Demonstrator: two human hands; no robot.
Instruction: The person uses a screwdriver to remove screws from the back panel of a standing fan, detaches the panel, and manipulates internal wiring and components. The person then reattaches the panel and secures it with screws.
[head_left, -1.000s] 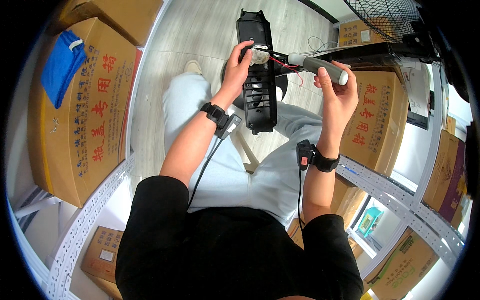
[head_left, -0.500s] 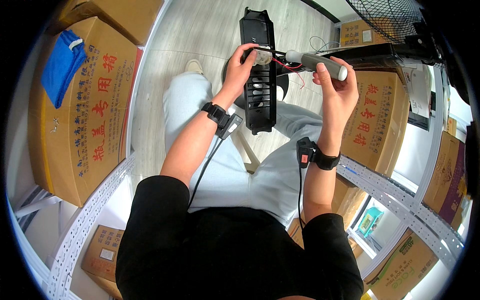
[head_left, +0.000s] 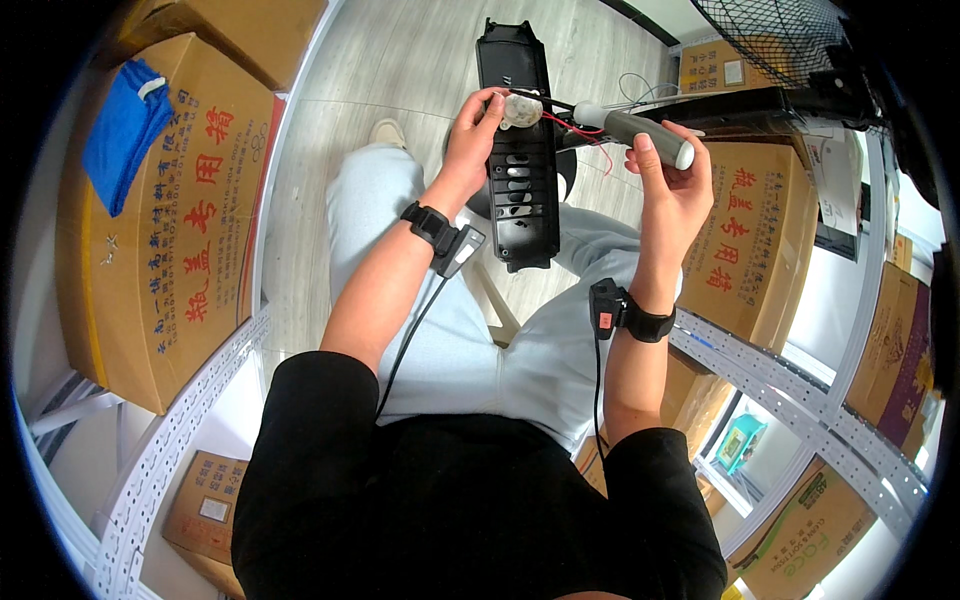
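A long black plastic housing [head_left: 525, 190], ribbed inside, stands in front of me above my knees. My left hand [head_left: 470, 140] grips its left edge, the thumb close to a round, clear, whitish part [head_left: 521, 110] inside. Between thumb and fingers of my right hand [head_left: 675, 190] is a screwdriver [head_left: 650, 138] with a thick grey handle. Its dark shaft points left, crossing the housing at the clear part; the exact tip contact cannot be made out. Thin red wires [head_left: 580, 128] come out of the housing near the shaft.
Black arm-like equipment [head_left: 740, 103] reaches in from the right, below a black mesh basket [head_left: 780, 35]. Cardboard boxes [head_left: 745, 240] stand on metal shelving [head_left: 800, 375] at both sides. A blue cloth [head_left: 125, 135] lies on the left box. Cables hang from both wrist straps.
The housing has turned slightly, its lower end shifting right. My left thumb has drawn back a little, showing more of the clear part. My right hand has moved slightly with the screwdriver.
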